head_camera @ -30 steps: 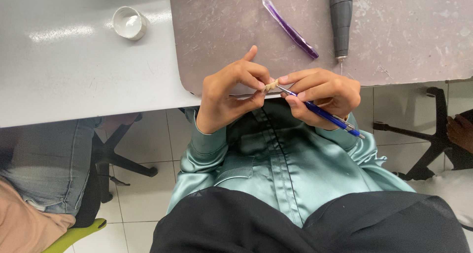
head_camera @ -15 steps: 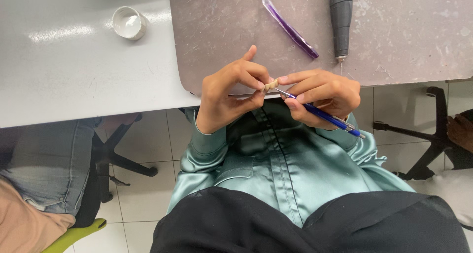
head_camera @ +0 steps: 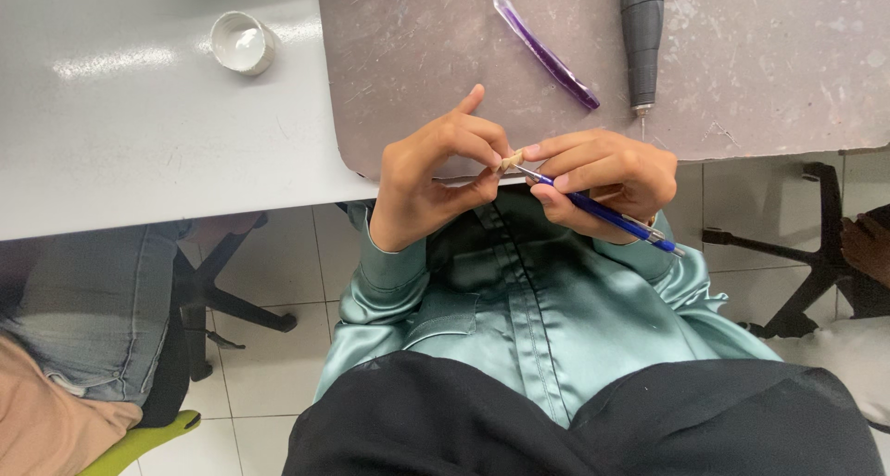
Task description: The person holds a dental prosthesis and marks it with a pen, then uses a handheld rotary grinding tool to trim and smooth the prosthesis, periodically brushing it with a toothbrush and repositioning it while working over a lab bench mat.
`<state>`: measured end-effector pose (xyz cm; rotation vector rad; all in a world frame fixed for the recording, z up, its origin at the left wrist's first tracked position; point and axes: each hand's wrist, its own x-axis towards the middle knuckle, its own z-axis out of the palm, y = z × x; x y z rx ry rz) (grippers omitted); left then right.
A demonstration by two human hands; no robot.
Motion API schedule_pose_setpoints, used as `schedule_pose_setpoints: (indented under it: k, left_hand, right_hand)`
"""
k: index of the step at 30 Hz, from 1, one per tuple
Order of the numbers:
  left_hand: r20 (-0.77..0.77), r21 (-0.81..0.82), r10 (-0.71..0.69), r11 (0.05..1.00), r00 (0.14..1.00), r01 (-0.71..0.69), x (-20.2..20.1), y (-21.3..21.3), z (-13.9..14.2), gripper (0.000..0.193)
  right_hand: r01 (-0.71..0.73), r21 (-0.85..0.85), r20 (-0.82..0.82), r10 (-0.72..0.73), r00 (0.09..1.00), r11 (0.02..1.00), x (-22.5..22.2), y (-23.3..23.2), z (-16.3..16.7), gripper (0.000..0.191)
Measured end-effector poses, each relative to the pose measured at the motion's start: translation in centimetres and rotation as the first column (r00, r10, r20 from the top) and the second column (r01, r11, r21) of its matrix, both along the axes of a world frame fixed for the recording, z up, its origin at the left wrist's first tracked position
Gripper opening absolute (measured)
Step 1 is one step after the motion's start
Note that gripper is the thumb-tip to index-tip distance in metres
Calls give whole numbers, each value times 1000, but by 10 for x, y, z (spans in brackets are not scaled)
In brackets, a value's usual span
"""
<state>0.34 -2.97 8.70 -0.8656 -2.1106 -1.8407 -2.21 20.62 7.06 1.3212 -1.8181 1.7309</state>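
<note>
Left hand [head_camera: 436, 179] pinches what seems a small tooth-like piece [head_camera: 510, 161]; right hand [head_camera: 603, 181] grips a blue tool [head_camera: 603, 212].

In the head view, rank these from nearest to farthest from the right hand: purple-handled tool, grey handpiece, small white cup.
Measured from the right hand:
1. Grey handpiece, on the mat straight above the hand, its tip close to the knuckles.
2. Purple-handled tool, on the mat, up and to the left.
3. Small white cup, far left on the grey table.
</note>
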Motion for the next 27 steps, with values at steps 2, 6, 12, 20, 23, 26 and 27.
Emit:
schedule_pose_setpoints:
  k: [2, 6, 12, 20, 23, 26, 27]
  left_hand:
    - [-5, -7, -2, 1000, 1000, 2, 0, 0, 1, 29]
    - [-4, -14, 4, 1000, 1000, -4, 0, 0, 3, 29]
    - [10, -7, 57, 998, 998, -57, 1, 2, 4, 30]
    - [-20, -16, 108, 994, 994, -108, 1, 11, 6, 28]
    - [-8, -27, 116, 993, 993, -116, 3, 12, 6, 28]
    - [-10, -34, 130, 991, 992, -130, 4, 14, 5, 28]
    - [-12, -36, 137, 990, 990, -138, 5, 14, 4, 28]
  right_hand:
    - [14, 5, 13, -14, 1000, 1000, 2, 0, 1, 28]
    - [-3, -8, 0, 3, 1000, 1000, 0, 0, 0, 27]
    - [-18, -165, 26, 23, 999, 986, 1, -6, -9, 18]
    - [53, -416, 171, 20, 985, 908, 1, 53, -14, 49]
    - [348, -88, 273, -314, 910, 933, -4, 95, -3, 51]
    - [454, 340, 338, -557, 758, 824, -23, 122, 13, 46]
    - [481, 414, 311, -617, 723, 773, -32, 122, 14, 46]
